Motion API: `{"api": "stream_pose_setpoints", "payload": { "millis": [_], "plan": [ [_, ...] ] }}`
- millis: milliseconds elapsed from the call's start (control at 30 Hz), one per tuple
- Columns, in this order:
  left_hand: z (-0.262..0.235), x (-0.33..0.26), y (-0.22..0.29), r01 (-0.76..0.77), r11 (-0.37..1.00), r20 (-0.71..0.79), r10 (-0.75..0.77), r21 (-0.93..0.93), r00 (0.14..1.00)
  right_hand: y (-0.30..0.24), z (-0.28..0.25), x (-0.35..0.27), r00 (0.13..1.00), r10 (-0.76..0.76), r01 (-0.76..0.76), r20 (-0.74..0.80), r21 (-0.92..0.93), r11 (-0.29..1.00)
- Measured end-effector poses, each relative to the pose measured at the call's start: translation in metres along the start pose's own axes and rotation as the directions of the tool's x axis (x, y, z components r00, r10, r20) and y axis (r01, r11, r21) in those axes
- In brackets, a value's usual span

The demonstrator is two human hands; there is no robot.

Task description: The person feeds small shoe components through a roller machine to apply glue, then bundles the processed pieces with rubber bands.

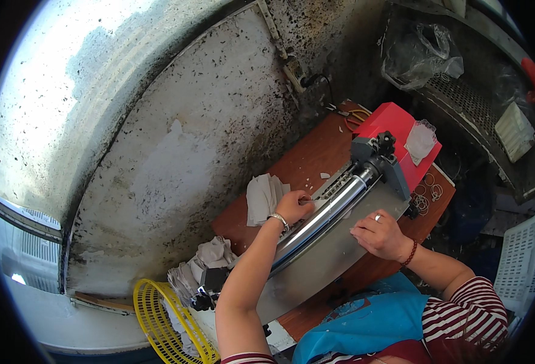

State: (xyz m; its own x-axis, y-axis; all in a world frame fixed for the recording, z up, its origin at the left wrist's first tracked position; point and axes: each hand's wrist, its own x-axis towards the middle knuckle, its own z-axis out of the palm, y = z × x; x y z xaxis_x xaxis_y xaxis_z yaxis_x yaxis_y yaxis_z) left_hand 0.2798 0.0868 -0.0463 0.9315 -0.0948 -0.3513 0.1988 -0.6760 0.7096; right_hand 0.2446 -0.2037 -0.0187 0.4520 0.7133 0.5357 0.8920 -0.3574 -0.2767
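A bench machine with a long shiny metal roller and a red end housing lies slantwise in front of me. My left hand is at the roller's far side, fingers curled down; whatever they grip is hidden. Over the sloping metal plate on the near side, my right hand holds its fingertips pinched together. Anything between them is too small to make out. Beside my left hand lies a stack of off-white cloth pieces. A thin pale loop shows by the roller.
The machine stands on a brown wooden table. More cloth pieces are heaped at its left end, above a yellow plastic basket. Thin rings and orange-handled pliers lie near the red housing. A white crate stands right.
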Motion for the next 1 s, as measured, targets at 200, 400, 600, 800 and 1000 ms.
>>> {"api": "stream_pose_setpoints", "payload": {
  "millis": [200, 400, 600, 800, 1000],
  "plan": [
    [-0.03, 0.005, -0.033, -0.091, 0.96, -0.384, -0.018, -0.265, 0.923, -0.005, -0.004, -0.007, 1.0, 0.017, -0.016, -0.009, 0.079, 0.997],
    [-0.086, -0.019, -0.055, -0.071, 0.977, -0.807, 0.207, 0.202, 0.553, -0.004, 0.003, -0.008, 0.998, 0.067, -0.066, -0.008, 0.082, 0.994],
    [-0.065, -0.033, -0.09, 0.186, 0.766, -0.297, 0.006, 0.616, 0.955, -0.004, 0.008, -0.007, 0.997, 0.072, -0.071, -0.017, 0.063, 0.995],
    [-0.065, -0.036, -0.095, 0.28, 0.924, -0.323, -0.19, 0.26, 0.927, -0.007, 0.01, -0.006, 0.997, 0.067, -0.066, -0.023, 0.058, 0.996],
    [-0.062, -0.052, -0.029, 0.105, 0.727, -0.21, -0.329, -0.679, 0.921, -0.02, 0.001, -0.011, 0.995, 0.105, -0.103, 0.003, 0.181, 0.978]
  ]
}}
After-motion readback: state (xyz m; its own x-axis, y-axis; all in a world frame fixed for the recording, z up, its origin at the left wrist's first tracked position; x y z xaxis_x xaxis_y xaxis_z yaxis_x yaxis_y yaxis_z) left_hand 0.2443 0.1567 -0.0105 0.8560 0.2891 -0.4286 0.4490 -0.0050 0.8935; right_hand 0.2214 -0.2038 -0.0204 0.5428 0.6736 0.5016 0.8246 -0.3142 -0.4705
